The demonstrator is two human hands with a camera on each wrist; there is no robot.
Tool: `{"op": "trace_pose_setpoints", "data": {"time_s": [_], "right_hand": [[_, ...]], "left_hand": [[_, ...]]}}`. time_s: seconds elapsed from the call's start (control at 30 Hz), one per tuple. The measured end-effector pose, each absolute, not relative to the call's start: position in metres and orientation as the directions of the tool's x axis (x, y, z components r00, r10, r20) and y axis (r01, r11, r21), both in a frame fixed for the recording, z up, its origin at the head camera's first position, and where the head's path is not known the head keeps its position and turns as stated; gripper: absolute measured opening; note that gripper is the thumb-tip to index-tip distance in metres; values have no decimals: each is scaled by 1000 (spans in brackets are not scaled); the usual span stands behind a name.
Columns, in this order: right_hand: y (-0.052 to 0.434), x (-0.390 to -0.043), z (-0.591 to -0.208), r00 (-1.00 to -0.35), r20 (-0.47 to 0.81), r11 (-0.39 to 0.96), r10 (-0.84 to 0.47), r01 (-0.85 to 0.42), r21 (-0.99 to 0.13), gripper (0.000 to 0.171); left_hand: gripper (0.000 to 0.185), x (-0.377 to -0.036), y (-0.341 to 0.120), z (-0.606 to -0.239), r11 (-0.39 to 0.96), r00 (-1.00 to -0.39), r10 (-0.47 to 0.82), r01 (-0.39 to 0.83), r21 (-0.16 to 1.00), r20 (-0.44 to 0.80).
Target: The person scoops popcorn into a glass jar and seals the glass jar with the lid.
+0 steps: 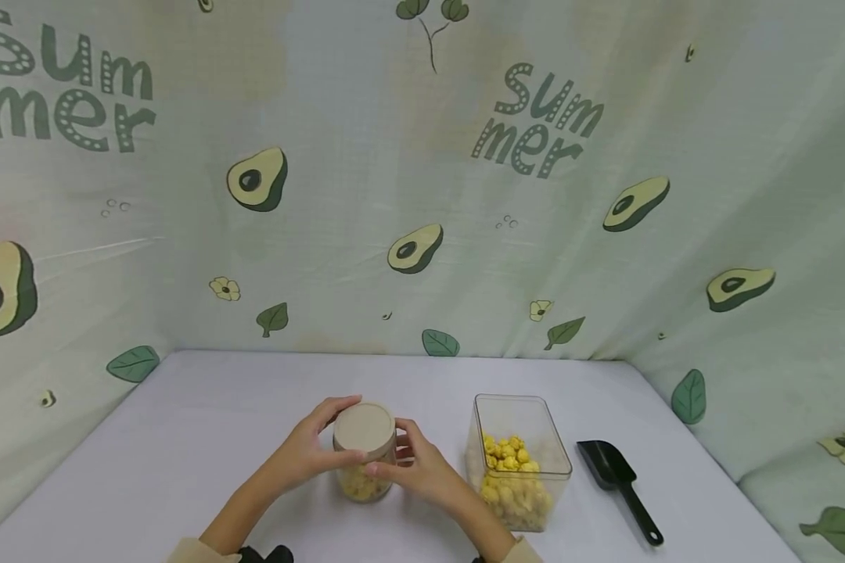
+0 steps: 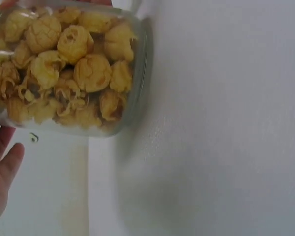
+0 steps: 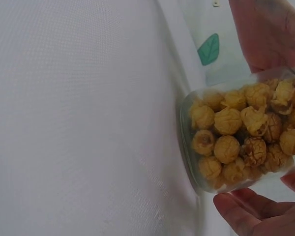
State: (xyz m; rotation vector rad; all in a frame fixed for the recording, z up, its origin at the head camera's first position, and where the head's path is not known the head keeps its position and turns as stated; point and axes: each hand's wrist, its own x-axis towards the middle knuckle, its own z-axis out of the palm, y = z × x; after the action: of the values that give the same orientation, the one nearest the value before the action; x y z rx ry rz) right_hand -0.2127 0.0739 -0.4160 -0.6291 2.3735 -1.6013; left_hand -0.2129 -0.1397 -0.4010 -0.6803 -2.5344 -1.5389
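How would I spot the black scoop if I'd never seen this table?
Start at the white table. Right of the open clear tub of yellow popcorn lies the black scoop, apart from both hands. It is the only dark thing there.

Clear jar [image 1: 363, 469] (tan lid on) stands upright, holding yellow popcorn.

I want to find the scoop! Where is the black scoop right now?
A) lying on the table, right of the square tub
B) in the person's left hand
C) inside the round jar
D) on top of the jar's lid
A: the black scoop lies flat on the table, to the right of the square tub, and neither hand touches it.
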Motion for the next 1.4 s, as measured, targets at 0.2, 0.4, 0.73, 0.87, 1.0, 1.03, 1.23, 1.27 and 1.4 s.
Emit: {"op": "trace_pose_setpoints", "data": {"time_s": [0.2, 0.4, 0.73, 0.87, 1.0, 1.03, 1.23, 1.27, 1.4], "right_hand": [[74, -215, -417, -884, 74, 312, -462, -240, -919, 72], [74, -214, -419, -889, 82, 299, -451, -236, -924, 69], [73, -215, -419, -884, 122, 278, -452, -269, -922, 65], [73, -216, -418, -881, 120, 279, -457, -270, -922, 65], [73, -216, -419, -885, 110, 292, -453, -264, -919, 66], [73, -216, -419, -883, 112, 292, -455, -267, -918, 67], [74, -217, -417, -878, 118, 286, -464, -274, -918, 69], [74, -217, -417, -878, 117, 285, -464, -273, -919, 69], [74, -218, -417, -880, 109, 299, -463, -271, -915, 70]], "left_hand": [[78, -202, -122, -400, 517, -951, 107, 303, 801, 290], [84, -188, -106, -394, 661, -941, -19, 241, 711, 337], [82, -191, -102, -395, 670, -921, -55, 253, 698, 386], [79, -195, -105, -396, 658, -913, -37, 283, 697, 406], [78, -196, -109, -397, 637, -911, 12, 324, 699, 412], [78, -198, -110, -397, 631, -911, 24, 334, 700, 412], [78, -208, -120, -397, 594, -911, 123, 385, 707, 393], [78, -209, -122, -397, 586, -907, 146, 400, 705, 394], [74, -217, -130, -397, 537, -880, 243, 473, 698, 409]]}}
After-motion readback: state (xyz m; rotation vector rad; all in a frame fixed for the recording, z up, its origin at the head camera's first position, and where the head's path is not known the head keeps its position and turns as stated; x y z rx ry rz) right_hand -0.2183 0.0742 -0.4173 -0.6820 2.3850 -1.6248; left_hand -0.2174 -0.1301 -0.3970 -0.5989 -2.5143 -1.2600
